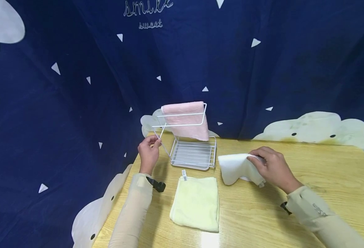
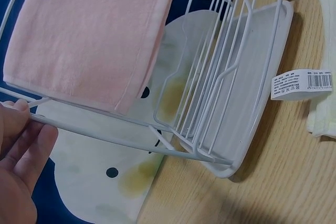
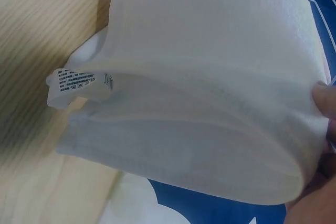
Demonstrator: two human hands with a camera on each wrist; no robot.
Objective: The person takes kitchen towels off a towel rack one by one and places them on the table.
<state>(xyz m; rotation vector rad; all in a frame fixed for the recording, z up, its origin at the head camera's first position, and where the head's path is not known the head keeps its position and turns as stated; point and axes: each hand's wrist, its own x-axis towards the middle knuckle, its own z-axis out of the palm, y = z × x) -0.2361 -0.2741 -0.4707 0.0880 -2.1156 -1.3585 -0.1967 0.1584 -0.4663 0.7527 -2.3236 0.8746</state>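
Checking head view: gripping the side bar of the rack [image 1: 214, 151] with the left hand [image 1: 149, 153], thumb and fingers pinched on the wire. Holding the white towel [image 1: 234, 167] by its upper edge with the right hand [image 1: 270, 167], pinched between thumb and curled fingers, to the right of the rack. Unable to tell whether touching the table [image 1: 324, 179]. Noting the pink towel [image 1: 186, 120] draped over the rack's farthest top bar, and the yellow towel [image 1: 195, 205] folded flat in front.

Checking left wrist view: confirming left fingers bunched on the bar, near the pink towel's lower edge. Noting the tray [image 2: 254, 51] beneath the wire shelf, and the yellow towel's label [image 2: 302, 84] just beside.

Checking right wrist view: finding the white towel folded and bowed open, with its own printed label at the far left. Seeing the thumb pressed on the cloth at right; unable to make out the remaining fingers fully.
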